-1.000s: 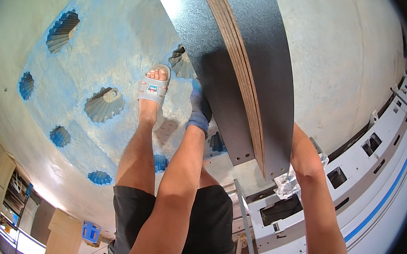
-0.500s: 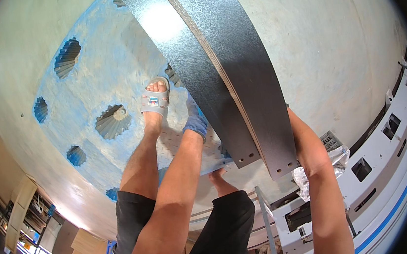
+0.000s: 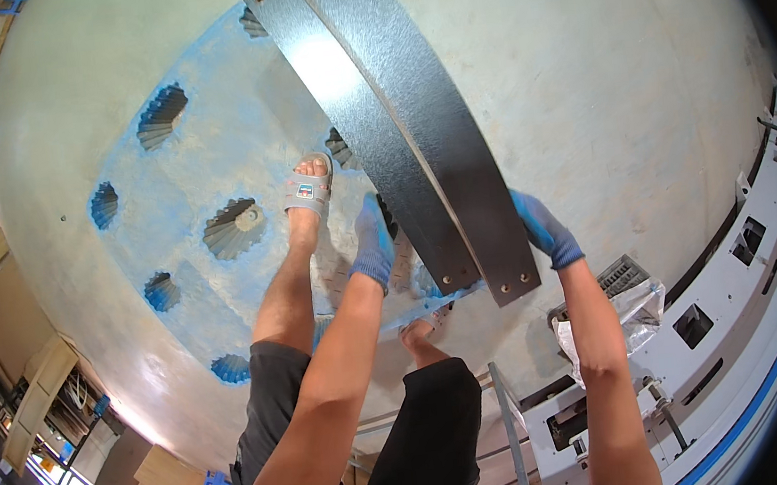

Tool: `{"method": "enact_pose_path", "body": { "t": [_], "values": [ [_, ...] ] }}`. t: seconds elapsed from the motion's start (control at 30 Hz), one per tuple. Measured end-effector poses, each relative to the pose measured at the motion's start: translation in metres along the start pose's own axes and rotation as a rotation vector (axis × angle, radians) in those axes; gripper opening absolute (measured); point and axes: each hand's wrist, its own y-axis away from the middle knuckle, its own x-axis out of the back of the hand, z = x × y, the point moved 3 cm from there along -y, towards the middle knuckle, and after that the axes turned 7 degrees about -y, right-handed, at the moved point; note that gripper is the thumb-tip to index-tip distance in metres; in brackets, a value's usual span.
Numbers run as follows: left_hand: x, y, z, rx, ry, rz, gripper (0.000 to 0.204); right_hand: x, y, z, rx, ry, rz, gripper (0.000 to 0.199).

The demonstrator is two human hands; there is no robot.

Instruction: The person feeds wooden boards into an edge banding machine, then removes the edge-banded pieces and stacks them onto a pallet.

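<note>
Dark laminated boards (image 3: 378, 163), two side by side with drilled holes (image 3: 505, 288) in their near ends, extend over the pale floor (image 3: 583, 108) ahead of the operator; contact with the floor cannot be confirmed. The left hand (image 3: 371, 242), blue-gloved, is at the left outer edge, fingers extended; the right hand (image 3: 546, 228), likewise gloved, curves along the right outer edge. Fingertips are partly hidden, so whether either hand grips cannot be told. Unequal hand pressure could slide one board along the other at the brown edge (image 3: 409, 141) between them. Lost support on one side could let the near ends drop toward the right foot (image 3: 419, 332). The long axis runs from lower right, between the hands, away and leftward; the right-hand board (image 3: 462, 178) reaches closer to the operator.
</note>
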Motion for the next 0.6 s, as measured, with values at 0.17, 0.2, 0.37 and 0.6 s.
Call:
{"method": "enact_pose_path", "body": {
  "t": [0.17,0.2,0.37,0.6],
  "values": [
    [0.004,0.081,-0.016,0.17,-0.171,0.139,0.063,0.021,0.113,0.111,-0.256,-0.613,0.294,0.059],
    [0.025,0.097,-0.013,0.154,-0.185,0.124,0.064,0.001,0.124,0.106,-0.292,-0.597,0.369,0.052],
    [0.033,0.187,-0.007,0.137,-0.33,0.018,0.052,-0.05,0.234,0.182,-0.379,-0.426,0.489,0.028],
    [0.044,0.323,0.022,0.008,-0.41,-0.007,0.05,-0.151,0.362,0.221,-0.224,-0.366,0.551,0.03]
  ]
}}
